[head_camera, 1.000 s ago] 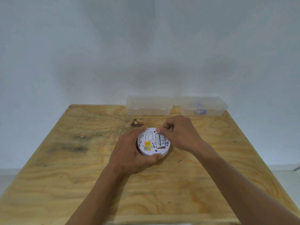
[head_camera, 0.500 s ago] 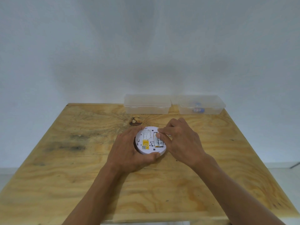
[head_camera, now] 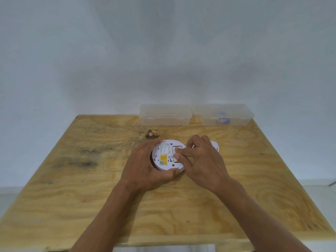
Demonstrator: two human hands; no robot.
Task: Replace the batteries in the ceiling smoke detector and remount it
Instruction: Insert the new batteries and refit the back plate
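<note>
A round white smoke detector (head_camera: 164,161) lies back side up near the middle of the wooden table (head_camera: 91,188), with a yellow label showing. My left hand (head_camera: 145,170) grips its left and front rim. The thumb and forefinger of my right hand (head_camera: 201,162) press on the batteries (head_camera: 175,151) in the open compartment; the fingers hide most of them. A white plate (head_camera: 215,145), partly hidden, lies just behind my right hand.
Two clear plastic boxes stand at the table's far edge against the wall: the left box (head_camera: 164,115) looks empty, the right box (head_camera: 225,115) holds small blue and white items. A dark knot (head_camera: 151,135) marks the wood behind the detector.
My right hand has shifted lower over the compartment, and its fingers now cover the batteries that were plainly visible before. My left hand keeps its grip on the detector.
</note>
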